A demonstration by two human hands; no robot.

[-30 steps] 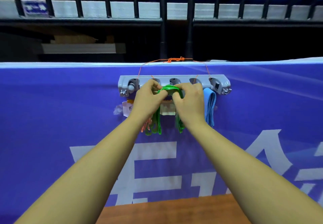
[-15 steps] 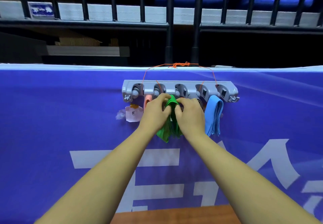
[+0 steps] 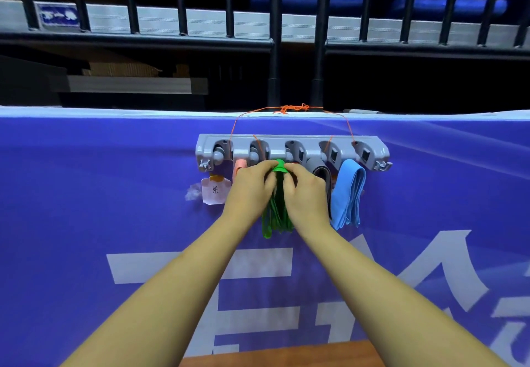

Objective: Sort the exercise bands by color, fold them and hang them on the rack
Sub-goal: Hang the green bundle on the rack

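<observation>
Two hands meet at the middle of the lower edge of the grey rack, left hand and right hand each pinching with curled fingertips the top fold of the green band, which hangs down between them.
</observation>
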